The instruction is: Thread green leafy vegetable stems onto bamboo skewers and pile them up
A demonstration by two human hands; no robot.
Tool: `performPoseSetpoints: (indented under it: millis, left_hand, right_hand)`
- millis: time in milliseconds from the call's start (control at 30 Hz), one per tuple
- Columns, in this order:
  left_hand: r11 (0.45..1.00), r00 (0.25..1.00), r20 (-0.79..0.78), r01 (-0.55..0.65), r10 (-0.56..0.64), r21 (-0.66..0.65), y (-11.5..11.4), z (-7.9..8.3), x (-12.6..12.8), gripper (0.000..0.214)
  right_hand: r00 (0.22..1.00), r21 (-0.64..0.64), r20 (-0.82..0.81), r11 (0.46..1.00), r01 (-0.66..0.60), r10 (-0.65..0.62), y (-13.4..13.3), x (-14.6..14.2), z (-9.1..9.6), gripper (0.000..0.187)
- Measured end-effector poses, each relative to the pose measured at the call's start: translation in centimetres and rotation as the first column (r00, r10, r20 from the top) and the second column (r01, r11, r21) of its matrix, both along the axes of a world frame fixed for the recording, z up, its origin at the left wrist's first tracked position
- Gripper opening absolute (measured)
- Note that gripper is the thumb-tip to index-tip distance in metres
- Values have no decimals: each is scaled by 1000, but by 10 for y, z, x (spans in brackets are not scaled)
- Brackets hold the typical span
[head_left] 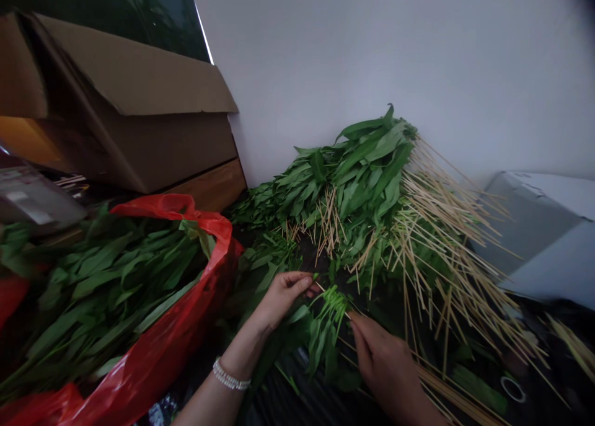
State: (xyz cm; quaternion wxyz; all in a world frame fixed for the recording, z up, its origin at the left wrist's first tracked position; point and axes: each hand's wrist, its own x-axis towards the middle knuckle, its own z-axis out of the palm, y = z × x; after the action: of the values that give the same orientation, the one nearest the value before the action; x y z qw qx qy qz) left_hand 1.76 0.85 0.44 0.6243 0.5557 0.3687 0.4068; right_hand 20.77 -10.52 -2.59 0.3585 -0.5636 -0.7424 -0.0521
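Observation:
My right hand (388, 364) is closed around a thin wooden skewer, which points up and left. Bright green stems (335, 301) are threaded side by side on the skewer, with their long leaves (323, 345) hanging below. At the skewer's tip, my left hand (289, 294) pinches a small leafy green stem (316, 278) between thumb and fingers; most of that piece is hidden. Beyond both hands lies a heap of leafy greens (367, 165) on skewers, whose bare wooden ends (446, 227) fan out to the right.
To the left, a red plastic bag (186, 327) holds loose leafy greens (121, 271). Behind it stands an open cardboard box (171, 144). A pale box (548, 221) is by the wall at right. Bare skewers (455, 392) and a white ring (513, 389) lie at lower right.

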Motion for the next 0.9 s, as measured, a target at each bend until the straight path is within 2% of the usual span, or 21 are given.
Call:
performPoseSetpoints:
  millis: [533,700,900]
  left_hand:
    - [997,996,-76,-33,38,66,1,2,1,28]
    - [995,992,-122,-20,32,98,2,-3,0,25]
    - [999,995,-93,-26,28,27,0,-6,4,31]
  right_hand:
    - [1000,-84,25,996,5,-3,-2,-1,-3,33]
    - [1000,-111,18,993,27,-25,-3,-3,-8,34]
    - [999,-129,-44,992,15,-21,-3,-3,-8,33]
